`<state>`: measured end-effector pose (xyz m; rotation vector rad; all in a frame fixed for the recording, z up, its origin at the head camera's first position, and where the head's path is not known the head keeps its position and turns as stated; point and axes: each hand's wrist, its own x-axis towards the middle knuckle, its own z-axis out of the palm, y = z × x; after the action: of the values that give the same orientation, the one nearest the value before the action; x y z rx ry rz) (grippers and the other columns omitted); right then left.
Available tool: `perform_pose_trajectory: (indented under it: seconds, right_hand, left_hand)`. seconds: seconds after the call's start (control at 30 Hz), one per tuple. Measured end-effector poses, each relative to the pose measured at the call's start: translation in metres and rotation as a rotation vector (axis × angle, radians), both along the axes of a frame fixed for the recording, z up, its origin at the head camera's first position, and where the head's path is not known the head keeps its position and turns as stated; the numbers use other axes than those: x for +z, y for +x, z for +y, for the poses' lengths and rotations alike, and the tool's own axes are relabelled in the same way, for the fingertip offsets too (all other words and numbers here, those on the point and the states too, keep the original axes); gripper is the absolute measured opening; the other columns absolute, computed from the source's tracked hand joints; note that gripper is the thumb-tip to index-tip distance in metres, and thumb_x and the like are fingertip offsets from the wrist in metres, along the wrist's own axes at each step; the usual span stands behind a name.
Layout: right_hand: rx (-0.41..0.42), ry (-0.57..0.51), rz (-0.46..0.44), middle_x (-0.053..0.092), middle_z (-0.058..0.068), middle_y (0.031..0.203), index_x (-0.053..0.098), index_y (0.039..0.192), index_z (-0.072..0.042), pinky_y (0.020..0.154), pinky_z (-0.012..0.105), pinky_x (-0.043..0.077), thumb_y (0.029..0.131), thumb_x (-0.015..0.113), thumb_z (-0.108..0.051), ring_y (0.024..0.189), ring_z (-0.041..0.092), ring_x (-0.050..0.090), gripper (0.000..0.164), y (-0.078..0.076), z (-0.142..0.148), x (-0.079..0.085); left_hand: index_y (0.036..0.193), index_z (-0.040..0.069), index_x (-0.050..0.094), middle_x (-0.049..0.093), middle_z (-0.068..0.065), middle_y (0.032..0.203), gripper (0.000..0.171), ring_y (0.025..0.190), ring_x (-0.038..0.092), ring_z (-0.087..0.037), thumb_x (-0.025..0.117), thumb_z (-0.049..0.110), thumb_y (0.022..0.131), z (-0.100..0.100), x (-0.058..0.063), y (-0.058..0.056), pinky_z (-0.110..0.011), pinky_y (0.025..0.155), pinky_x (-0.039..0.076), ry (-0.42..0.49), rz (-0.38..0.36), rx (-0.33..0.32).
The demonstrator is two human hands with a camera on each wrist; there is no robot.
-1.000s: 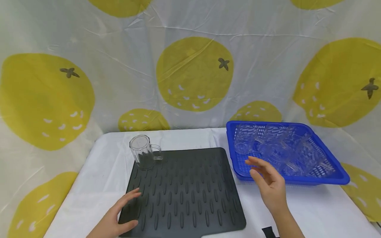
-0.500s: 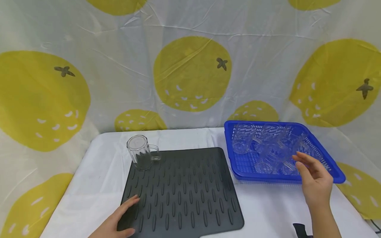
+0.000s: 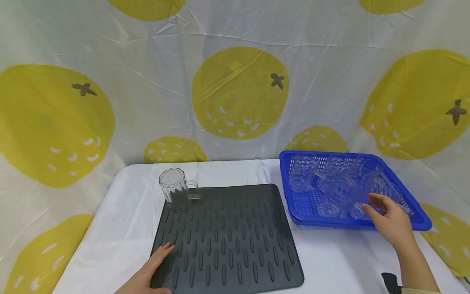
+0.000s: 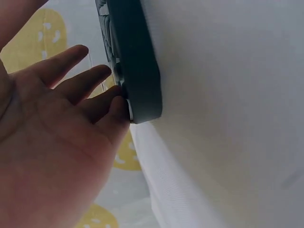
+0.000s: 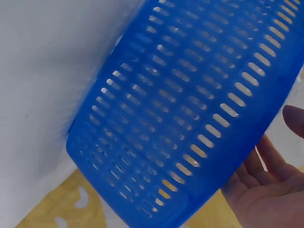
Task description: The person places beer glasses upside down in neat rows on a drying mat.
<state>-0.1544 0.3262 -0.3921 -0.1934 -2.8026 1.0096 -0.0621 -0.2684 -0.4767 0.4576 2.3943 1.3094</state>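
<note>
My left hand (image 3: 147,271) lies at the left edge of a dark ridged drying mat (image 3: 227,237), fingers extended over it. In the left wrist view, fingertips of that hand (image 4: 71,114) are right at the mat's thick edge (image 4: 137,66). A clear glass mug (image 3: 172,183) stands on the mat's far left corner, handle to the right. My right hand (image 3: 393,222) reaches over the front rim of a blue plastic basket (image 3: 290,204), close by the clear glass mugs (image 3: 328,208) in it. In the right wrist view, thumb and fingers of this hand (image 5: 270,190) are apart; the basket wall partly hides the fingers.
A white cloth (image 3: 106,232) covers the table. Behind it hangs a pale curtain (image 3: 154,102) with yellow fruit prints. The basket stands to the right of the mat, near the curtain. A black strap (image 3: 391,282) shows by the right wrist.
My right hand has moved right from beside the basket's left part, then lowered toward the mugs at its front right. The left hand stays by the mat, with its fingers slightly lower.
</note>
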Motion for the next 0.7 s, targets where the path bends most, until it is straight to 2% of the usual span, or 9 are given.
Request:
perform_pose_trajectory:
  seconds: [0.3,0.57,0.7]
  right_hand:
    - [0.085,0.084,-0.055,0.049,0.032,0.116,0.040,0.128,0.011,0.070,0.054,0.046,0.094,0.050,-0.040,0.100,0.047,0.049,0.062,-0.009,0.006,-0.008]
    - [0.143,0.146,-0.160,0.047,0.036,0.117,0.041,0.126,0.013,0.069,0.054,0.047,0.094,0.047,-0.045,0.101,0.051,0.048,0.067,-0.018,0.006,-0.005]
    - [0.148,0.164,-0.205,0.048,0.038,0.114,0.039,0.125,0.014,0.068,0.055,0.046,0.093,0.046,-0.049,0.098,0.052,0.049,0.071,-0.022,0.005,-0.005]
  left_hand:
    - [0.143,0.001,0.027,0.016,-0.034,0.144,0.080,0.120,-0.009,0.025,0.071,0.023,0.081,0.003,-0.006,0.004,-0.076,0.083,0.020,-0.044,0.184,-0.046]
    - [0.141,0.003,0.035,0.016,-0.033,0.144,0.075,0.118,-0.012,0.026,0.071,0.028,0.080,0.001,-0.010,0.001,-0.076,0.083,0.020,-0.077,0.189,-0.046]
    - [0.139,0.002,0.036,0.021,-0.023,0.146,0.074,0.123,-0.010,0.021,0.072,0.027,0.079,-0.001,-0.013,0.001,-0.070,0.081,0.029,-0.095,0.311,-0.085]
